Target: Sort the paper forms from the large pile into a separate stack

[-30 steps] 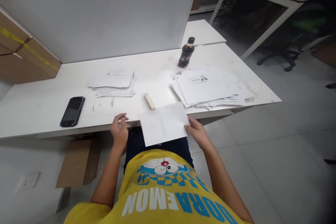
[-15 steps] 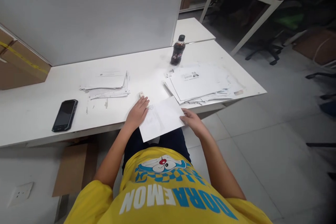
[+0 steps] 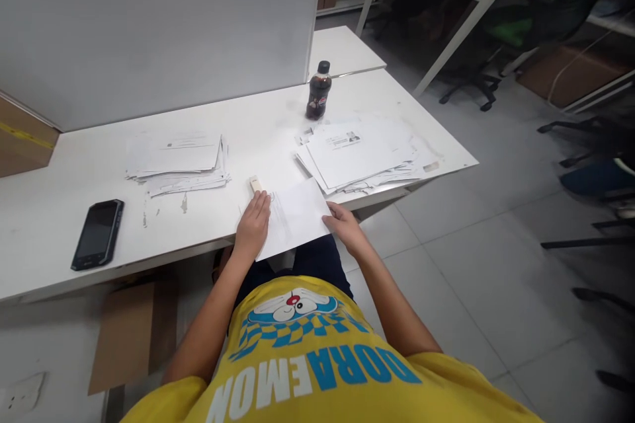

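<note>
A white sheet of paper (image 3: 300,215) with faint print on its left part lies at the table's front edge, jutting out over my lap. My left hand (image 3: 253,225) rests flat on the left side of this sheet, fingers stretched forward. Just past those fingertips is a small cream-coloured block (image 3: 256,184), partly covered; its kind I cannot make out. My right hand (image 3: 344,225) pinches the sheet's right edge between thumb and fingers. Beyond it sits a stack of papers (image 3: 367,158), the top one bearing a small dark picture. Another paper stack (image 3: 173,158) lies to the left.
A dark cola bottle (image 3: 318,90) stands upright behind the right stack. At the left lies a black phone (image 3: 98,234). A grey partition (image 3: 163,26) borders the white table (image 3: 34,211) at the back. Cardboard boxes are at the far left and below the table.
The view has turned a little to the right, so the table's things appear further left. Both hands keep nearly the same places on the sheet; more of the cream block shows.
</note>
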`<state>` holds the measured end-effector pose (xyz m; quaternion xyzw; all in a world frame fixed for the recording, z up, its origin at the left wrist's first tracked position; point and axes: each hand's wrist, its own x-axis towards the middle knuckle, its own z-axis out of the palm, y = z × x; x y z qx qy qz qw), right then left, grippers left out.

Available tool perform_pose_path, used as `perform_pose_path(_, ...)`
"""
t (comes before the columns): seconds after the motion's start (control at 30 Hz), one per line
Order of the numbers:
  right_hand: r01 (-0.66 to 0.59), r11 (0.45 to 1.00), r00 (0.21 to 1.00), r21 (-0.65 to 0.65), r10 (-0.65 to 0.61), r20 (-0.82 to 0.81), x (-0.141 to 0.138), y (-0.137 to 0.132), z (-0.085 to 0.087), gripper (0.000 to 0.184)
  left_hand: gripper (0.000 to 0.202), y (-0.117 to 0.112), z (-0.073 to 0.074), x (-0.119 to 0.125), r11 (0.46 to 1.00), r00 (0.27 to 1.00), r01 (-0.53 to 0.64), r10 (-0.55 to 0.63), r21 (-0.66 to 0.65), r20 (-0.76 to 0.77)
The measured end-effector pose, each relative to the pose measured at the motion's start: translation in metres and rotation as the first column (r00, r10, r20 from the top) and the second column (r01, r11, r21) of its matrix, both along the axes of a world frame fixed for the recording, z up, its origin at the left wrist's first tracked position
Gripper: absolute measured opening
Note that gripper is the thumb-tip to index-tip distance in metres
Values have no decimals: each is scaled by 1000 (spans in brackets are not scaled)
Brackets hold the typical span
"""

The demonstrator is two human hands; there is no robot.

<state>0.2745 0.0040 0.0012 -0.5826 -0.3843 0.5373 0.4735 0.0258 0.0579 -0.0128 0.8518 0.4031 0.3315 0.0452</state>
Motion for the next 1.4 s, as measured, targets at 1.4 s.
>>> perform_pose_path(1.4,232,880,413,414,-475,777,224,81,-11,48,33,16,17,-19,997,980,-11,-5,80,197)
